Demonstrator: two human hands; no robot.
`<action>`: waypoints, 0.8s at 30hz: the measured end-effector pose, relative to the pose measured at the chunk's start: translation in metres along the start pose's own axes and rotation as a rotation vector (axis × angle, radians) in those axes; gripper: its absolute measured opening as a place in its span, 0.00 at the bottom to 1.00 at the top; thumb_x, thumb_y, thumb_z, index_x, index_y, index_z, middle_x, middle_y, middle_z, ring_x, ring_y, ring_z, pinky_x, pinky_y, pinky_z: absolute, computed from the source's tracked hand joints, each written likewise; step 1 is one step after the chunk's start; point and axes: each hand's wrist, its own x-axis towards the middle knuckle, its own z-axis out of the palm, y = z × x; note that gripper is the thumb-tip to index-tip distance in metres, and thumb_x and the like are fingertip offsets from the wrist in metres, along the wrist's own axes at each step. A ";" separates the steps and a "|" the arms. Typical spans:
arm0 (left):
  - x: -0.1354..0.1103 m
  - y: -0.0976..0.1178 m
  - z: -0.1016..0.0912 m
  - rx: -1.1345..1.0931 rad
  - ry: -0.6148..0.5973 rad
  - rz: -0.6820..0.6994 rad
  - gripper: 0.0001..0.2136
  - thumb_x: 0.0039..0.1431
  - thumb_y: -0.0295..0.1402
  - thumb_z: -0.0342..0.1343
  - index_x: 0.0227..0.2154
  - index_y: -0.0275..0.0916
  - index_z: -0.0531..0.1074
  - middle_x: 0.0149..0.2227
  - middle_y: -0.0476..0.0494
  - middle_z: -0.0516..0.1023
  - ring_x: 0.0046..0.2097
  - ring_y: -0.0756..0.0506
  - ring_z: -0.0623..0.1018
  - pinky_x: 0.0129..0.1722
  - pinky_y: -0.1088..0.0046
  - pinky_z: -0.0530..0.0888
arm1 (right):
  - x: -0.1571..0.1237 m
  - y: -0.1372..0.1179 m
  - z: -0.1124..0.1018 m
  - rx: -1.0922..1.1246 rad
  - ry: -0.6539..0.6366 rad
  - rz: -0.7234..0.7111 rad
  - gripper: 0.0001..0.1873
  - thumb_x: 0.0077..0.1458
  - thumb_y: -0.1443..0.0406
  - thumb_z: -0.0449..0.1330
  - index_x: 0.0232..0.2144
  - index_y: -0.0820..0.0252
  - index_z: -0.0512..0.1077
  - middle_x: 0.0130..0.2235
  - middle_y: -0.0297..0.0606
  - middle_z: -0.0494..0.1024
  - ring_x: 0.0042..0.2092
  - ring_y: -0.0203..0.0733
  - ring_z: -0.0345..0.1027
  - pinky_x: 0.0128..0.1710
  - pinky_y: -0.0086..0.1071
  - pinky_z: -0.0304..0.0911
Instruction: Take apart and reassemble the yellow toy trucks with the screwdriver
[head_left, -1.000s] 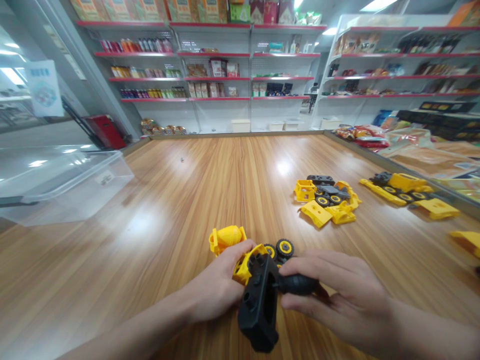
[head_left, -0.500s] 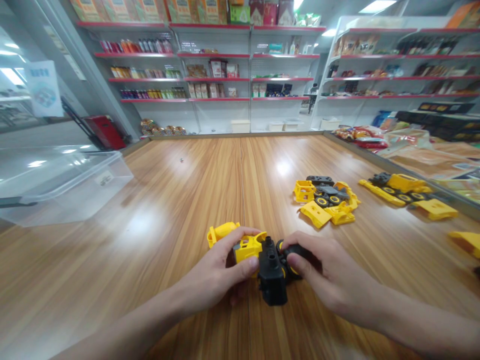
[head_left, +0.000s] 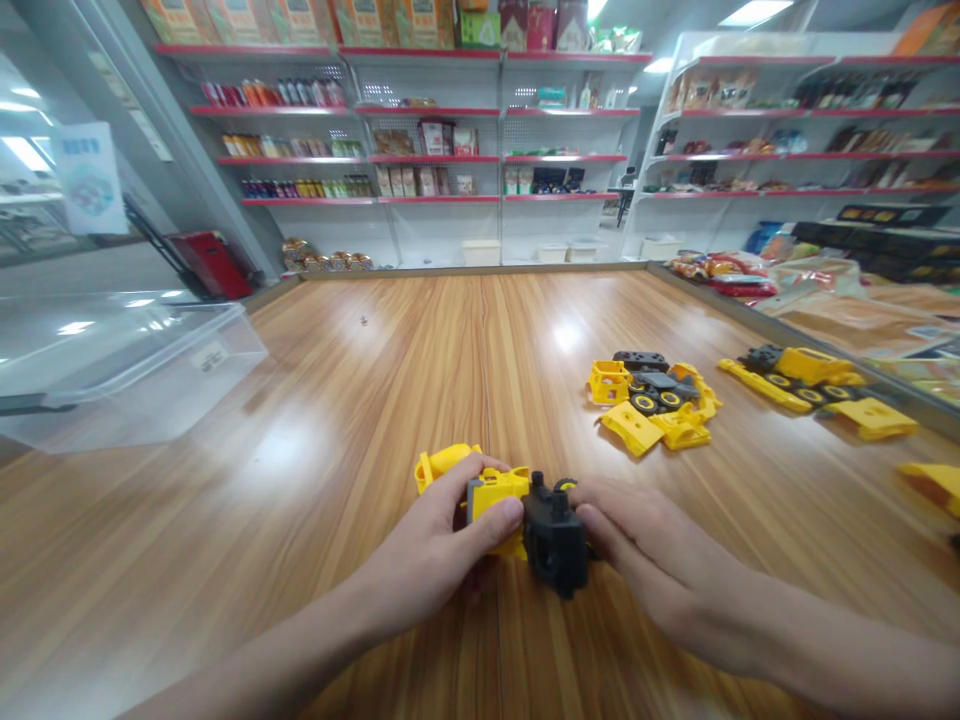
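My left hand (head_left: pixel 442 540) is closed around a yellow toy truck cab (head_left: pixel 499 487), thumb on the near side and fingers over the back. A black plastic part (head_left: pixel 555 545) with two upright pegs adjoins the cab on its right. My right hand (head_left: pixel 652 550) presses its thumb and fingers together at that black part's right side, by a black wheel with a yellow hub (head_left: pixel 565 484); most of the wheeled piece is hidden behind the fingers. Just beyond my left fingers lies a yellow mixer drum (head_left: pixel 448 464) on the wooden table (head_left: pixel 420 380).
Loose yellow and black toy parts (head_left: pixel 631 428) form a cluster right of centre. Another group of truck pieces (head_left: pixel 814 367) lies farther right, and a yellow piece (head_left: pixel 930 486) sits at the right edge. A clear plastic bin (head_left: pixel 150 370) stands at left. Stocked shelves rise behind.
The black part has turned and shifted slightly right against the cab. My right fingers have straightened, covering more of the wheeled piece. My left hand keeps its hold.
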 end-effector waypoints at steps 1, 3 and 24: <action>-0.001 0.000 0.000 0.028 0.005 -0.005 0.16 0.63 0.47 0.52 0.45 0.41 0.64 0.33 0.49 0.69 0.25 0.53 0.71 0.20 0.78 0.70 | 0.001 0.001 0.001 0.004 -0.003 -0.004 0.13 0.68 0.65 0.44 0.32 0.59 0.65 0.32 0.37 0.71 0.33 0.39 0.64 0.34 0.33 0.61; -0.001 0.001 0.000 0.047 -0.003 -0.028 0.17 0.62 0.48 0.52 0.46 0.42 0.63 0.32 0.50 0.69 0.24 0.52 0.71 0.20 0.77 0.70 | 0.001 0.002 0.002 0.025 -0.007 -0.015 0.09 0.67 0.68 0.47 0.35 0.59 0.65 0.34 0.36 0.72 0.35 0.38 0.65 0.35 0.32 0.61; -0.010 0.005 0.008 0.053 -0.157 0.184 0.34 0.53 0.24 0.63 0.58 0.52 0.53 0.50 0.46 0.70 0.46 0.45 0.76 0.45 0.67 0.74 | 0.002 -0.001 -0.001 0.097 -0.055 0.062 0.10 0.67 0.64 0.47 0.34 0.60 0.65 0.34 0.37 0.73 0.35 0.40 0.66 0.34 0.33 0.61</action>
